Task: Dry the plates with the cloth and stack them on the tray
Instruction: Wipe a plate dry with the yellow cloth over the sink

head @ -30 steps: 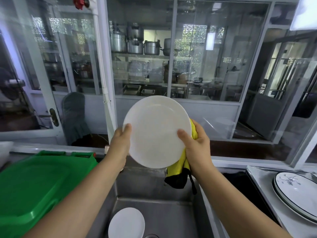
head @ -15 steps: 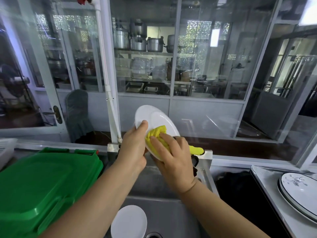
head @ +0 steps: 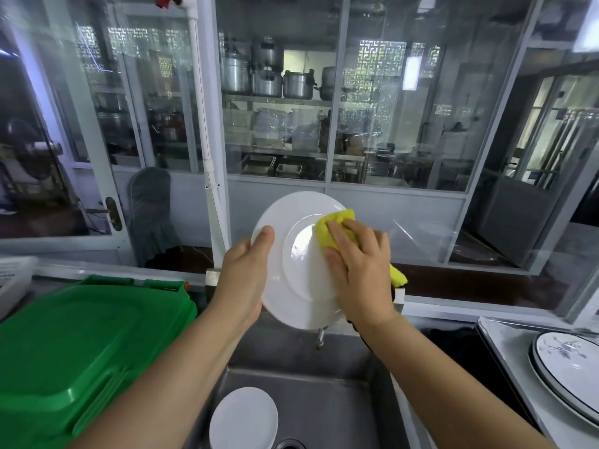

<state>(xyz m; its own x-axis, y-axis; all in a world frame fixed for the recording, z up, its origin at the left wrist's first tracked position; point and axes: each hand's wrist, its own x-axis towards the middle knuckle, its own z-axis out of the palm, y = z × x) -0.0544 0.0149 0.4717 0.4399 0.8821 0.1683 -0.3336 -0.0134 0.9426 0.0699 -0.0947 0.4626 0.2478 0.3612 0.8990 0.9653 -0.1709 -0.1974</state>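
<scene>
I hold a white plate (head: pixel 293 264) upright over the steel sink (head: pixel 324 400), its underside with the foot ring facing me. My left hand (head: pixel 246 273) grips its left rim, thumb on the near face. My right hand (head: pixel 359 270) presses a yellow cloth (head: pixel 334 226) flat against the plate's right half; a tail of cloth hangs out behind the hand. A second white plate (head: pixel 243 418) lies in the sink basin. At the right edge, patterned plates with dark rims (head: pixel 570 374) are stacked on a white tray (head: pixel 499 341).
A stack of green plastic trays (head: pixel 74 345) fills the counter to the left of the sink. A white basket (head: pixel 13 277) sits at the far left. A tap spout (head: pixel 320 338) pokes out below the held plate. Glass partitions stand behind the sink.
The plate has turned from edge-on to its underside facing me. My right hand with the cloth slid to the plate's right half. The view shifted slightly.
</scene>
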